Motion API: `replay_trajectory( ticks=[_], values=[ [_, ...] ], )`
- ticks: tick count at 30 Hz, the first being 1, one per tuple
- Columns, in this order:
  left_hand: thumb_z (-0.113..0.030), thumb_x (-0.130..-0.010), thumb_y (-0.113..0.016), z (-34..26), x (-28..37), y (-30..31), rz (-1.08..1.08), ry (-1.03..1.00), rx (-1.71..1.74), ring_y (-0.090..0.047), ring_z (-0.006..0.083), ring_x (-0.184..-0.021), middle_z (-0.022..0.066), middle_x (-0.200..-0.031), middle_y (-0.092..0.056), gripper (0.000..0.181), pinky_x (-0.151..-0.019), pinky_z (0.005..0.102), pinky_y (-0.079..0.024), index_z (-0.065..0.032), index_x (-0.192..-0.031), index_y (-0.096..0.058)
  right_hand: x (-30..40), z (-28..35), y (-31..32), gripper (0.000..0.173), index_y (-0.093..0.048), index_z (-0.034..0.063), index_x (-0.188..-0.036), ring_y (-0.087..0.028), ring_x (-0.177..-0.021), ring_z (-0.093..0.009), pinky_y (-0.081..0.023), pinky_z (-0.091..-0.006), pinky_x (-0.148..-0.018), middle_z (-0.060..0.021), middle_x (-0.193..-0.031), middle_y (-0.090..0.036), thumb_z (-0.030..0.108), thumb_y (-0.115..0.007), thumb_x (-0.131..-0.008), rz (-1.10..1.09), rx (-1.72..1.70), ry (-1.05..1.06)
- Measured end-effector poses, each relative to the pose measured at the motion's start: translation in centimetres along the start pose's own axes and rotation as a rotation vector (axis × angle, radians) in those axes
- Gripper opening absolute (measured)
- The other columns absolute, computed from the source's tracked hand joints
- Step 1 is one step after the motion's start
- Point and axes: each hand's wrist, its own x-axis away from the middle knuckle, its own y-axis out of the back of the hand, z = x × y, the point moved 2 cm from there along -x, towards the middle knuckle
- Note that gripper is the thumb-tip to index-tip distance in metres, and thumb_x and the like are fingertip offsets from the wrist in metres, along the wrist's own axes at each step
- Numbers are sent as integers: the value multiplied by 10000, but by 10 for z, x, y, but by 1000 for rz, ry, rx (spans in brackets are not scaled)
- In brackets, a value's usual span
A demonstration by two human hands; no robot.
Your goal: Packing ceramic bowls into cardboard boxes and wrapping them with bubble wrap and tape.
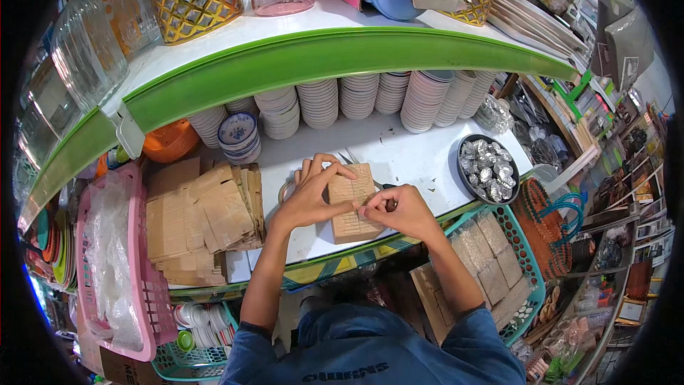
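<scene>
A small brown cardboard box (350,227) lies on the white shelf, its upper face marked with rows of short lines and a lengthwise seam. My left hand (315,192) holds it, with the thumb on the face and the index finger curled at the far end. The fingertips of my right hand (402,208) are pinched together against the box near the seam. Whether anything thin is between them cannot be made out. Behind the box lie scissors (347,156), partly hidden by it. A ring-shaped roll (285,190) shows beside my left hand.
Flattened cardboard (197,214) is piled left, beside a pink basket (140,256) of clear wrap. Bowl stacks (318,104) line the back beneath a green-edged upper shelf (342,51). Right are a dark bowl of foil-like pieces (463,179) and a teal basket (537,299) of wrapped boxes.
</scene>
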Motion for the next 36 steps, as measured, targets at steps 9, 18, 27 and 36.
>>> replay_trajectory(
  ticks=[9, 18, 27, 36],
  values=[
    [-410, -683, -797, -1, 8, -1, 127, 33, -126, -337, 307, -1200, 88, -1234, -416, 639, -982, 436, -231, -232, -1239, -539, 0, 2, 1, 204, -752, 38, -799, -479, -514, -45, -373, -239, -492, 10, -543, -577, 240, -769, -779, 31, 11, 11],
    [-402, -684, -793, 3, 10, -2, 182, 63, -110, -309, 331, -1254, 115, -1318, -374, 713, -1037, 469, -209, -261, -1311, -482, 8, 27, 0, 189, -722, 65, -717, -461, -485, -78, -379, -250, -494, 5, -541, -559, 235, -801, -740, -45, 272, 111],
    [-311, -694, -784, 8, 16, -10, 173, 80, -64, -271, 350, -1345, 127, -1385, -322, 777, -1107, 501, -204, -224, -1374, -417, 1, 6, 3, 412, -473, 90, -893, -479, -579, -99, -388, -256, -538, -6, -620, -512, 254, -821, -745, 24, 151, 103],
    [-309, -736, -753, 16, 17, -14, 147, 60, 51, -197, 384, -1420, 151, -1452, -264, 761, -1135, 512, -156, -230, -1405, -399, -3, -9, -2, 390, -458, 108, -901, -413, -634, -62, -334, -225, -563, 47, -655, -432, 206, -812, -772, 43, -11, 94]
  ],
)
